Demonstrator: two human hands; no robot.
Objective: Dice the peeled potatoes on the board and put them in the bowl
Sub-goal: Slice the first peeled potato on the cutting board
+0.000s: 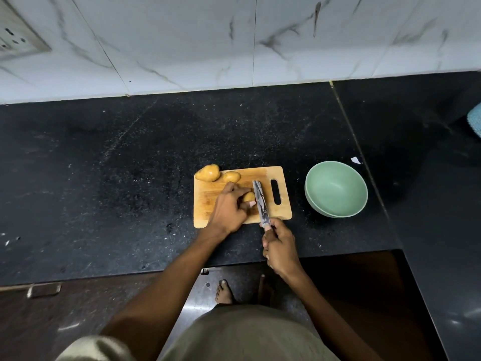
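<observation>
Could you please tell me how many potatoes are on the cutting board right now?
3. One potato overhangs the board's far left corner, a second lies just right of it, and the left hand grips the third beside the knife. Pieces under the hand may be hidden.

A black speckled counter [130,165] runs along under a white marble wall. On it lies a wooden cutting board [282,207], and just to the right of the board, not touching it, sits a green bowl [335,188]. A tiny white scrap [355,160] lies on the counter just behind the bowl, and at the far right edge a bit of something light blue [475,121] shows, too cut off to tell what it is.
</observation>
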